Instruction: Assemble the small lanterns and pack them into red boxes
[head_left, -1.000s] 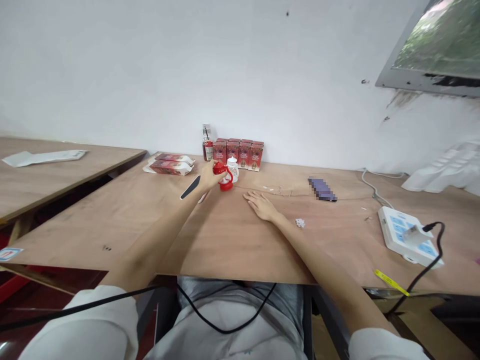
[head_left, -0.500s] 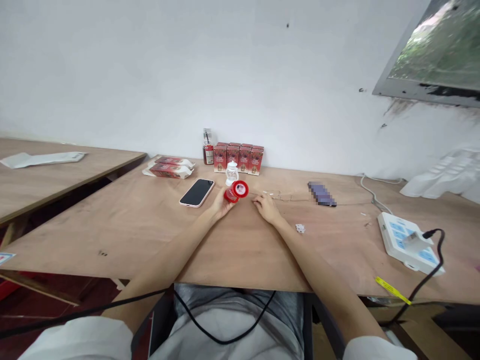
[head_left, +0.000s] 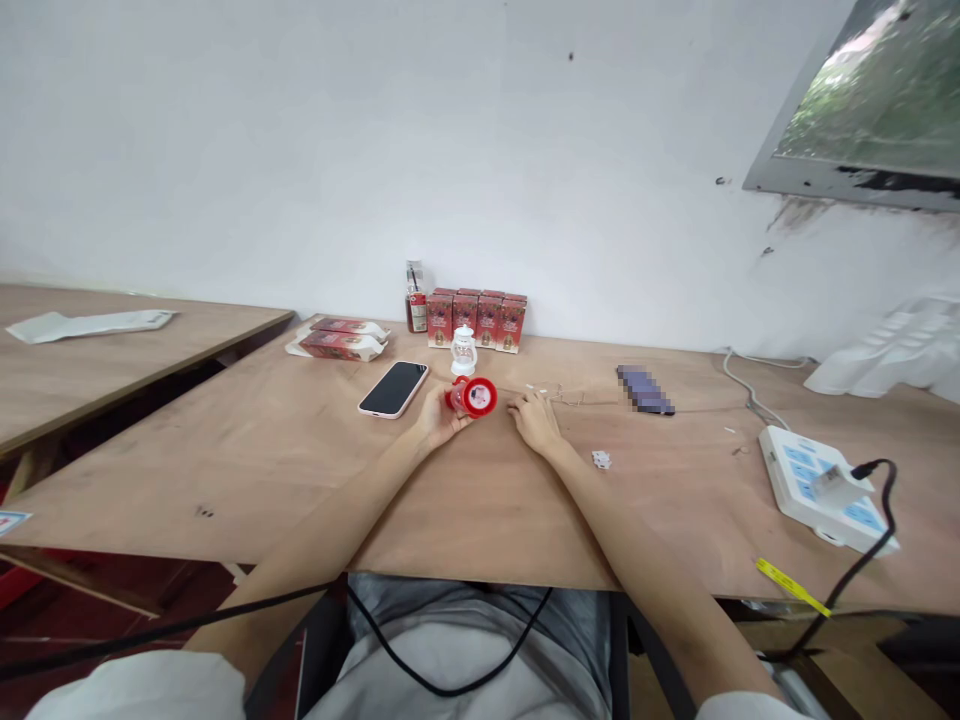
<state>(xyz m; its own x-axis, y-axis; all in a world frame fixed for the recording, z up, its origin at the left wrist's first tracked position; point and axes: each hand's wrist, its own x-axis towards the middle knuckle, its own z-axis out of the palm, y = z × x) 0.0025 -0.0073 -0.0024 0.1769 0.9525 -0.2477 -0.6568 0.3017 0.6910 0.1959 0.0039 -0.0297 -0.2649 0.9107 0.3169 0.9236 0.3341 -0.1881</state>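
My left hand (head_left: 439, 420) is closed round a small red lantern (head_left: 459, 396), tipped so that its round base with a pale disc faces me. Just behind it a white lantern (head_left: 463, 352) of like shape stands upright on the table. My right hand (head_left: 535, 420) rests low over the tabletop, its fingers curled and drawn together. Whatever lies between those fingertips is too small to make out. Thin wire pieces (head_left: 568, 396) are scattered beyond the right hand, and a little pile of small white pieces (head_left: 601, 459) sits to its right.
A phone (head_left: 394, 389) lies left of my hands, and a pixelated dark object (head_left: 645, 390) lies to the right. Red boxes (head_left: 477, 322) and a bottle (head_left: 416, 308) line the wall. More red packets (head_left: 341, 345) are at left. A power strip (head_left: 802, 480) with cables occupies the right.
My left hand has tilted the red lantern so its base turns more squarely towards me, and lowered it slightly. The right hand stays nearly where it was.
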